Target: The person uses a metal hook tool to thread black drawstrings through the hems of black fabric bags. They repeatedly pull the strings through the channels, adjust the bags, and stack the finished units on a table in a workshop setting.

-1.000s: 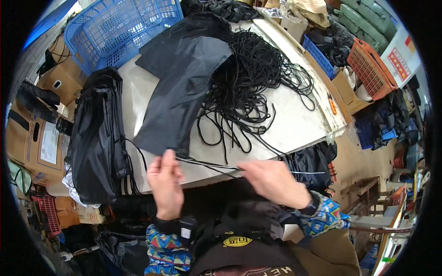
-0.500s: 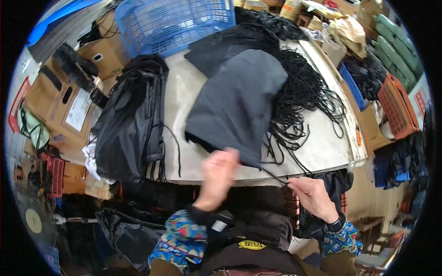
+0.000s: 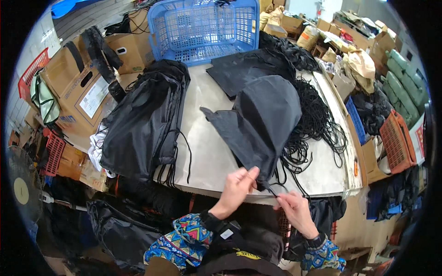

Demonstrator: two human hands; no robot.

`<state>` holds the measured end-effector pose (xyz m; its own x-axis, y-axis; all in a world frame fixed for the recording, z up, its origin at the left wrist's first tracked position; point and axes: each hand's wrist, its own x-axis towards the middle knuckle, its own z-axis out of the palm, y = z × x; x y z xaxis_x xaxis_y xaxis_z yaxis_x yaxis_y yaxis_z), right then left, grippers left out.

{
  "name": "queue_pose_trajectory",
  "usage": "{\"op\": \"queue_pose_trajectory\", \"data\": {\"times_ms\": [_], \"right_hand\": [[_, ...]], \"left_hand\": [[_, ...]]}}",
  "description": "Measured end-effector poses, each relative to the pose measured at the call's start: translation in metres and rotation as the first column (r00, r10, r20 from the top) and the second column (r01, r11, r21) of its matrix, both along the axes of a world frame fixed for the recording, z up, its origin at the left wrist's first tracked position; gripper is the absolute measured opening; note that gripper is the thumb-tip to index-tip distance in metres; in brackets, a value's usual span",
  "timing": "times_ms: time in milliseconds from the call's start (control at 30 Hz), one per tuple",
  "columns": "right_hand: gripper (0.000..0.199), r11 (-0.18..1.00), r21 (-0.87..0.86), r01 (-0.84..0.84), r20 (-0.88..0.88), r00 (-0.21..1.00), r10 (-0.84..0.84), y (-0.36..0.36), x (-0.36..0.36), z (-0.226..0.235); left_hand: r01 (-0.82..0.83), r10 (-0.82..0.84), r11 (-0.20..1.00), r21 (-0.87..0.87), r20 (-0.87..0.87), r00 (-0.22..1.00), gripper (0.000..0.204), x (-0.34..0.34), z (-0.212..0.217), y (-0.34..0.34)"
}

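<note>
A black fabric bag point(image 3: 269, 117) lies on the pale table, its near corner drawn to the front edge and its left side folded into a point. At that corner my left hand point(image 3: 235, 189) is closed, pinching the fabric between thumb and fingers. My right hand point(image 3: 297, 211) pinches a thin black cord point(image 3: 271, 191) that runs from the corner; the cord's tip is hidden by the fingers. Beyond and beneath the bag are more black fabric pieces point(image 3: 246, 69). A tangled heap of black cords point(image 3: 317, 122) spreads to its right.
A stack of black drawstring bags point(image 3: 145, 124) lies on the left of the table point(image 3: 202, 152). The blue plastic basket point(image 3: 207, 60) stands at the back. Cardboard boxes point(image 3: 69, 103) crowd the left, and an orange crate point(image 3: 399, 140) stands at far right. An orange-handled tool point(image 3: 355, 165) lies by the right edge.
My left hand, blurred before, has come to the bag's near corner and gripped it. The bag's left side has folded over. My right hand has moved closer to the left. The view has shifted.
</note>
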<state>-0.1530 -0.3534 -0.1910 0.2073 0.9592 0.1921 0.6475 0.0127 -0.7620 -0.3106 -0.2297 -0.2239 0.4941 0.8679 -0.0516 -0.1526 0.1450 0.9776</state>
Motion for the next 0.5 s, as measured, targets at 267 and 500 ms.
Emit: {"op": "queue_pose_trajectory", "data": {"times_ms": [267, 500], "right_hand": [[0.007, 0.991, 0.008, -0.134, 0.409, 0.905, 0.118, 0.004, 0.033, 0.031], [0.043, 0.895, 0.436, 0.089, -0.077, 0.995, -0.061, 0.034, 0.045, 0.133]], "left_hand": [[0.157, -0.134, 0.955, 0.252, -0.105, 0.985, 0.018, 0.04, -0.009, -0.031], [0.352, 0.133, 0.366, 0.862, -0.422, 0.897, 0.013, 0.059, -0.015, -0.062]]}}
